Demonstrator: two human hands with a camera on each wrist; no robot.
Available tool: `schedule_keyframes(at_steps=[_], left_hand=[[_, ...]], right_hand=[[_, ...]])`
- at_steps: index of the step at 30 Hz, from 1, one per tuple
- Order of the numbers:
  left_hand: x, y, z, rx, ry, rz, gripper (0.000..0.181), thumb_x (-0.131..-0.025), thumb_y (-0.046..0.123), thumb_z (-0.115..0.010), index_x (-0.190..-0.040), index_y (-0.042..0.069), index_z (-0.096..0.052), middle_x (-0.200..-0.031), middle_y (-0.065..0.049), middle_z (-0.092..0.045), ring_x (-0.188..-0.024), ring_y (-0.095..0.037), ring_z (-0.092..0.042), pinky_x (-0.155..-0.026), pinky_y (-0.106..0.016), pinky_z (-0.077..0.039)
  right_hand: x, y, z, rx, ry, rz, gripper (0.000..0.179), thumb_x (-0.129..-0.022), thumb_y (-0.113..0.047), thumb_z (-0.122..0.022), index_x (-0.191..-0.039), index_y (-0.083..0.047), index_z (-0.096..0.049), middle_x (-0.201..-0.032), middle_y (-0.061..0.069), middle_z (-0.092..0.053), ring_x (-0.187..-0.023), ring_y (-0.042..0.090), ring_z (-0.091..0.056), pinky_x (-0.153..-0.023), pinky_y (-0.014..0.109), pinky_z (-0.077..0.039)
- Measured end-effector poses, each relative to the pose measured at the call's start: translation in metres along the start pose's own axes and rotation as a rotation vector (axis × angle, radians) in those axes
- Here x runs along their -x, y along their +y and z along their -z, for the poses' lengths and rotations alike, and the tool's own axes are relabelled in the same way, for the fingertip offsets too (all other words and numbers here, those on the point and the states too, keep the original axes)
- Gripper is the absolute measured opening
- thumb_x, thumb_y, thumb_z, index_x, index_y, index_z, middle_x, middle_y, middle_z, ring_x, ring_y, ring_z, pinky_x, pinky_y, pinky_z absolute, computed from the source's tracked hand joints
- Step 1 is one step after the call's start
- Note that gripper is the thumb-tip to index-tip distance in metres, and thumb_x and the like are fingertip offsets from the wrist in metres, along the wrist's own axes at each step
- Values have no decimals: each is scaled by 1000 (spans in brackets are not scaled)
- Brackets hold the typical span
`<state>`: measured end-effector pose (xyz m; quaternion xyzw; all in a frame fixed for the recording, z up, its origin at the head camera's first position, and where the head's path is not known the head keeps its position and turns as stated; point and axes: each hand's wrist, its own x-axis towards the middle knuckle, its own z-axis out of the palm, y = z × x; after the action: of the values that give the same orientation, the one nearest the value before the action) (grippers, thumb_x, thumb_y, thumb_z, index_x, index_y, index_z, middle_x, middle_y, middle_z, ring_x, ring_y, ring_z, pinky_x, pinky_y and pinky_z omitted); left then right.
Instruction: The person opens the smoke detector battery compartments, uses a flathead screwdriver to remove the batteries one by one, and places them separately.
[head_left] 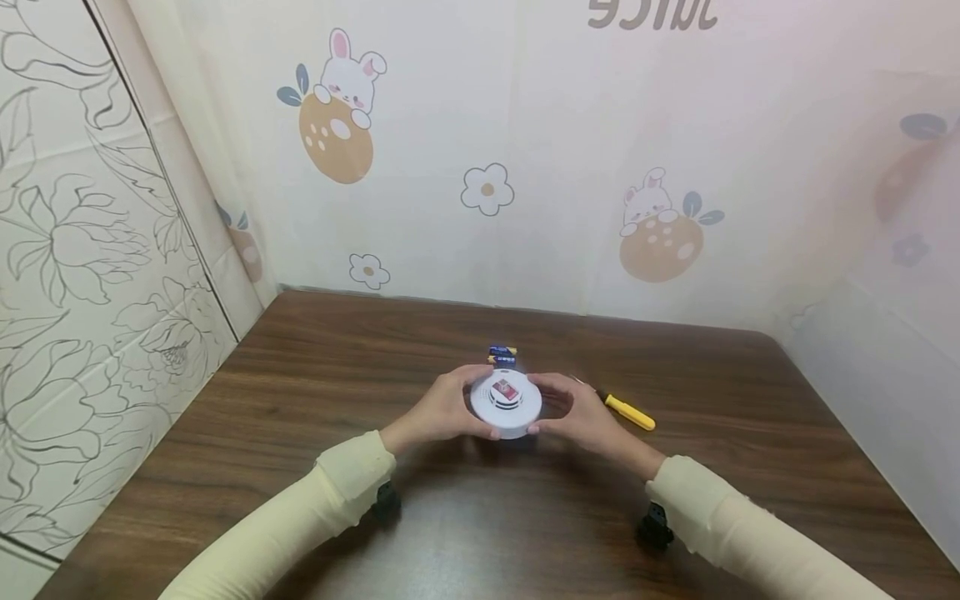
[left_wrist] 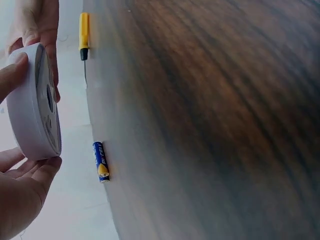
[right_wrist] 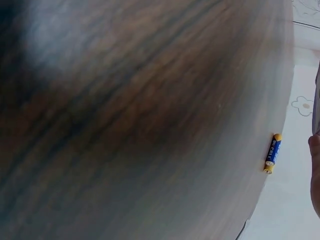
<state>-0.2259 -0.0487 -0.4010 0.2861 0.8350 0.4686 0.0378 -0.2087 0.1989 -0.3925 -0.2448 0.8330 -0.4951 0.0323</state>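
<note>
A round white smoke detector (head_left: 517, 423) with a red label on its top face is held between both hands above the table. My left hand (head_left: 450, 406) grips its left side, thumb at the near edge and fingers at the far edge. On the opposite side my right hand (head_left: 587, 414) holds it the same way. In the left wrist view the smoke detector (left_wrist: 25, 112) is seen edge-on, its underside partly showing. Only a sliver of the right hand (right_wrist: 315, 170) shows in the right wrist view.
Blue and yellow batteries (head_left: 502, 357) lie on the brown wooden table (head_left: 480, 533) just beyond the smoke detector. A screwdriver with a yellow handle (head_left: 630, 412) rests to the right of the right hand. A patterned curtain (head_left: 555, 167) hangs behind the table.
</note>
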Motion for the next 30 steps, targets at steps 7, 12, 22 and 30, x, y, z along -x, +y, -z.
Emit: schedule_keyframes(at_steps=[7, 12, 22, 30], left_hand=[[-1, -2, -5, -70, -18, -16, 87, -66, 27, -89, -137, -1, -47, -135, -14, -48, -118, -26, -49, -103, -41, -42], [-4, -5, -9, -100, -33, 0, 89, -65, 25, -90, -137, -3, -47, -135, -15, -46, -117, -26, -49, -102, -39, -42], [-7, -9, -15, -147, -71, 32, 87, -64, 24, -90, -135, -3, -49, -133, -16, -47, -116, -28, -49, -100, -40, -43], [-11, -12, -18, -171, -95, 43, 88, -63, 23, -90, -134, -6, -48, -133, -18, -46, -116, -29, -49, -101, -39, -43]], right_hand=[[3, -21, -1, 68, -22, 28, 65, -72, 1, -81, -130, 7, -52, -128, 22, -54, -118, 35, -53, -97, 45, -45], [-1, -6, -1, 111, -47, 35, 65, -73, -6, -82, -130, 3, -53, -128, 17, -55, -118, 32, -53, -97, 40, -46], [-7, 26, -2, 169, -90, 19, 68, -70, -20, -85, -129, -3, -56, -127, 10, -56, -116, 25, -54, -96, 34, -47], [-9, 28, -3, 197, -102, -13, 68, -70, -17, -85, -129, -2, -55, -128, 13, -55, -116, 27, -54, -95, 35, -48]])
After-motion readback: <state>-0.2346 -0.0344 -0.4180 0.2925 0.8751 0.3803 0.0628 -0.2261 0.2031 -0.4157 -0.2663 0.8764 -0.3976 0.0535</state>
